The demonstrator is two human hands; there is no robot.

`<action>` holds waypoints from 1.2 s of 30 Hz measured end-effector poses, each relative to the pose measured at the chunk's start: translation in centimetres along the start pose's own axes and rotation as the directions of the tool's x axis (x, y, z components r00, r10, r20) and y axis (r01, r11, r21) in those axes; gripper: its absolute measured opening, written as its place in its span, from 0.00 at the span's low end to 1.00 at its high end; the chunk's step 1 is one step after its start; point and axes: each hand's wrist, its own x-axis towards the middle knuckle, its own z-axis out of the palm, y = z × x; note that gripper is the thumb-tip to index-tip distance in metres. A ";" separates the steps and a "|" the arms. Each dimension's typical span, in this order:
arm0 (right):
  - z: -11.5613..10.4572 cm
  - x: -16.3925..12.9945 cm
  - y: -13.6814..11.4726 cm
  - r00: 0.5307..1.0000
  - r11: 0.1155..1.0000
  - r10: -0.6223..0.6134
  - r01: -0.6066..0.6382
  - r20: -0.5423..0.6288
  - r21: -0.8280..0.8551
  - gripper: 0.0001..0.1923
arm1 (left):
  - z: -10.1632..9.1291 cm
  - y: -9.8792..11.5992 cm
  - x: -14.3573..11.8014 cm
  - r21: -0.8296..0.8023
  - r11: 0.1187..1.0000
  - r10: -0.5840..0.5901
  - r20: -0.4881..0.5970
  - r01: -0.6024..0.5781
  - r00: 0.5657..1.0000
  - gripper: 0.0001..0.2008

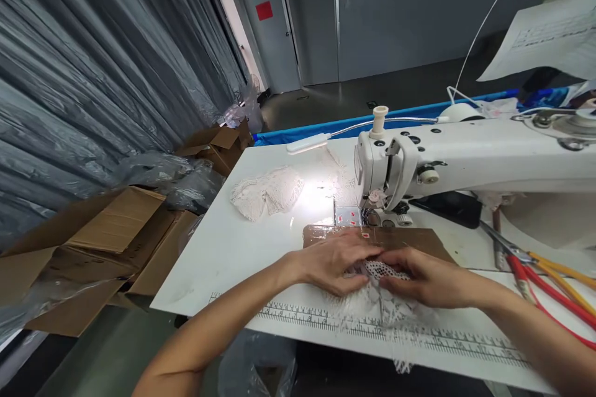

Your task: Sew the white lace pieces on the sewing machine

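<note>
In front of the sewing machine [465, 152], white lace fabric [382, 270] lies bunched near the table's front edge, with one end hanging over it. My left hand [339, 260] is closed on the lace, thumb and fingers around its left side. From the right, my right hand [423, 276] pinches the same lace between thumb and fingers. The fingertips of both hands come close together. Just behind them, a brown plate [414, 239] lies before the machine's needle area. More white lace pieces [267, 192] rest on the table to the left of the needle.
Red-handled scissors [549, 291] and an orange-handled tool [565, 276] lie at the right. A black phone [454, 208] sits under the machine arm. A small lamp [307, 144] lights the table [209, 267]. Open cardboard boxes [121, 223] stand on the left, and a printed ruler [298, 313] runs along the front.
</note>
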 end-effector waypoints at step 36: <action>-0.9 2.8 -0.4 0.903 0.988 -0.030 -0.039 -0.429 -0.151 0.18 | -0.7 1.0 -2.3 -0.332 0.647 -0.744 -0.076 0.687 0.664 0.27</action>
